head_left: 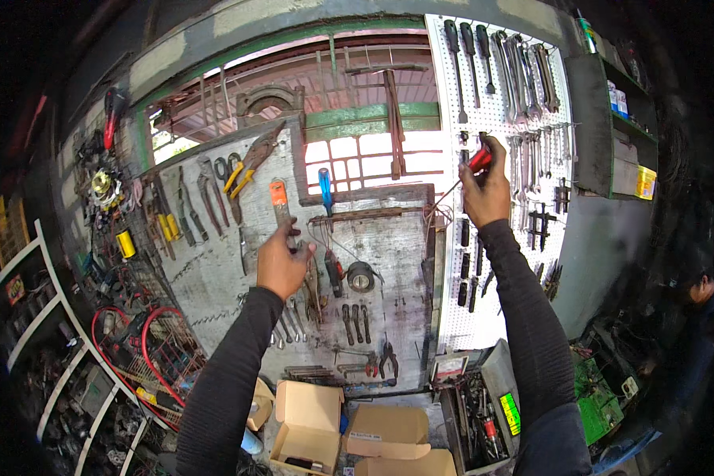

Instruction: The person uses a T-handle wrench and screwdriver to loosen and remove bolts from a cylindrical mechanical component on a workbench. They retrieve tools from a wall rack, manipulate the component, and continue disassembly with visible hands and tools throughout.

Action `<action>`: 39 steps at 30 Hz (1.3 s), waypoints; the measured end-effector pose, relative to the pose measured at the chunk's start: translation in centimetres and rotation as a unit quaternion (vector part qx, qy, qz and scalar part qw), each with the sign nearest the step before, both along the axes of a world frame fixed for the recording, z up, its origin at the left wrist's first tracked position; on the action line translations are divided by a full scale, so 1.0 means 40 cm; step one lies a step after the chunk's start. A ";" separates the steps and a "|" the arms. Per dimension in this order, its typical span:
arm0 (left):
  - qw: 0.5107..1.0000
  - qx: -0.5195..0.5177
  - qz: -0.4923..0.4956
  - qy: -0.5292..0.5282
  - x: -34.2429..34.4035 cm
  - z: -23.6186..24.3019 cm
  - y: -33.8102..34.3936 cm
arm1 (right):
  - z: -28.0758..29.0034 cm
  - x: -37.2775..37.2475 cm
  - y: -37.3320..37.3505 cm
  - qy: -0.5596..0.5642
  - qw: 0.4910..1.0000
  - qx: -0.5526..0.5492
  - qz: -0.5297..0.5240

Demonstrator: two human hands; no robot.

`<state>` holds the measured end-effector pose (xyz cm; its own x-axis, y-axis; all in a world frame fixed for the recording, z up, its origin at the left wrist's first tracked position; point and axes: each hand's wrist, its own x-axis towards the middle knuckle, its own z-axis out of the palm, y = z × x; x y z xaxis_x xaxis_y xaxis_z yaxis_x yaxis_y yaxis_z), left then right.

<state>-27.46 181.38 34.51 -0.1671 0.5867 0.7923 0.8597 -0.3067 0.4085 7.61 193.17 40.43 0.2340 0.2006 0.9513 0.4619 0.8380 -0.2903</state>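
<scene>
My right hand (488, 182) is closed around the red handle of a screwdriver (479, 159), in front of the white pegboard. Its thin shaft points down to the left. My left hand (282, 263) is raised before the grey tool board, fingers curled at the lower end of a flat grey tool with an orange top (278, 193). The part inside those fingers is hidden. Just right of that tool, a blue-handled screwdriver (325, 189) stands upright at the board's top edge. Below it hang a dark-handled tool (333, 274) and a round roll (361, 276).
The white pegboard (492, 313) carries large screwdrivers (468, 47) and several wrenches (523, 79). Snips with yellow handles (242, 182) hang on the left. Cardboard boxes (309, 412) and a metal toolbox (496, 381) stand below. At far right, another person (700, 289) is partly visible.
</scene>
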 end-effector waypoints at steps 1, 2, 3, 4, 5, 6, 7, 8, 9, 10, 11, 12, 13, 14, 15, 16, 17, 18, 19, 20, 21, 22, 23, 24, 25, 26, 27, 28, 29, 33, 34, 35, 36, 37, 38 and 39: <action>0.999 0.022 0.014 0.023 -0.006 0.021 0.060 | 0.017 -0.018 0.045 -0.002 1.000 0.024 -0.002; 0.996 0.040 0.038 0.064 -0.012 0.042 0.118 | 0.021 -0.031 0.081 -0.004 1.000 0.010 -0.003; 0.996 0.047 0.042 0.069 -0.015 0.056 0.168 | 0.026 -0.047 0.115 -0.007 1.000 -0.005 -0.003; 0.995 0.047 0.047 0.069 -0.015 0.067 0.213 | 0.026 -0.059 0.144 -0.013 1.000 0.001 0.006; 0.995 0.049 0.052 0.071 -0.016 0.081 0.252 | 0.030 -0.069 0.170 -0.020 0.999 -0.020 0.017; 0.993 0.047 0.073 0.080 -0.016 0.091 0.284 | 0.030 -0.078 0.191 -0.034 0.999 -0.039 -0.016; 0.995 0.029 0.070 0.068 -0.017 0.104 0.316 | 0.033 -0.084 0.208 -0.050 0.997 -0.044 -0.046; 0.996 0.020 0.066 0.058 -0.015 0.114 0.345 | 0.036 -0.088 0.220 -0.066 0.997 -0.021 -0.043; 0.997 0.010 0.063 0.047 -0.016 0.119 0.369 | 0.039 -0.089 0.226 -0.065 0.996 -0.023 -0.056; 0.999 0.014 0.034 0.011 -0.014 0.120 0.389 | 0.043 -0.090 0.228 -0.066 0.996 -0.021 -0.059; 0.999 0.012 0.043 0.024 -0.013 0.122 0.404 | 0.045 -0.090 0.225 -0.069 0.996 -0.018 -0.061; 0.998 0.011 0.050 0.036 -0.011 0.124 0.415 | 0.050 -0.088 0.220 -0.070 0.996 -0.028 -0.055; 0.997 0.016 0.054 0.049 -0.008 0.129 0.421 | 0.052 -0.088 0.214 -0.073 0.994 0.040 -0.073; 0.996 0.045 0.057 0.054 -0.004 0.136 0.421 | 0.054 -0.087 0.211 -0.074 0.996 0.023 -0.037; 0.995 0.068 0.059 0.047 0.002 0.150 0.415 | 0.055 -0.087 0.214 -0.085 0.996 0.006 -0.003; 0.993 0.092 0.063 0.040 0.009 0.173 0.403 | 0.053 -0.087 0.222 -0.092 0.995 -0.017 -0.016; 0.991 0.110 0.067 0.034 0.017 0.205 0.386 | 0.054 -0.088 0.239 -0.108 0.993 -0.037 -0.027; 0.985 0.165 0.043 0.014 0.022 0.245 0.362 | 0.050 -0.088 0.263 -0.128 0.991 -0.020 -0.035; 0.977 0.210 0.023 -0.006 0.021 0.286 0.329 | 0.052 -0.091 0.296 -0.149 0.987 -0.018 -0.065; 0.974 0.225 0.020 -0.030 0.017 0.329 0.290 | 0.050 -0.091 0.332 -0.159 0.981 -0.098 -0.042; 0.969 0.239 0.024 -0.055 0.009 0.360 0.246 | 0.040 -0.098 0.372 -0.185 0.975 -0.125 0.001; 0.965 0.253 -0.023 -0.061 -0.006 0.376 0.197 | 0.032 -0.104 0.409 -0.207 0.958 -0.190 -0.062; 0.961 0.263 -0.060 -0.067 -0.030 0.379 0.141 | 0.025 -0.110 0.439 -0.237 0.938 -0.220 -0.122; 0.959 0.273 -0.070 -0.033 -0.058 0.353 0.086 | 0.016 -0.122 0.458 -0.262 0.921 -0.224 -0.180; 0.949 0.305 -0.081 0.017 -0.087 0.303 0.030 | -0.013 -0.132 0.456 -0.259 0.929 -0.196 -0.176; 0.957 0.288 -0.044 0.009 -0.104 0.239 -0.017 | -0.042 -0.146 0.437 -0.256 0.941 -0.156 -0.159; 0.919 0.382 0.077 0.062 -0.107 0.143 -0.068 | -0.081 -0.164 0.398 -0.231 0.962 -0.114 -0.087; 0.978 0.179 0.021 -0.107 -0.117 0.053 -0.152 | -0.138 -0.191 0.339 -0.212 0.975 -0.058 -0.021; 0.981 0.154 0.027 -0.115 -0.148 -0.068 -0.202 | -0.215 -0.222 0.261 -0.215 0.975 -0.022 0.054; 0.965 -0.013 0.097 -0.244 -0.041 -0.527 -0.541 | -0.621 -0.406 -0.214 -0.301 0.773 -0.303 0.468; 0.969 -0.065 0.113 -0.211 -0.037 -0.629 -0.661 | -0.707 -0.484 -0.361 -0.362 0.652 -0.382 0.546; 0.975 -0.099 0.056 -0.189 -0.039 -0.731 -0.785 | -0.786 -0.529 -0.507 -0.440 0.647 -0.335 0.525; 0.979 -0.050 0.095 -0.175 -0.006 -0.801 -0.891 | -0.844 -0.577 -0.664 -0.443 0.591 -0.320 0.594; 0.975 -0.028 0.141 -0.169 0.023 -0.859 -1.010 | -0.879 -0.626 -0.811 -0.442 0.527 -0.304 0.659; 0.960 -0.029 0.214 -0.177 0.049 -0.904 -1.126 | -0.911 -0.675 -0.971 -0.347 0.420 -0.456 0.704; 0.941 -0.027 0.284 -0.184 0.067 -0.939 -1.251 | -0.923 -0.709 -1.122 -0.248 0.296 -0.592 0.707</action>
<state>-24.78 131.36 -3.05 -0.7222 0.3581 0.5917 0.6767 0.1890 0.7116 -20.73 148.31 3.51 -0.9905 0.0257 -0.1353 0.1241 -0.2593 -0.9578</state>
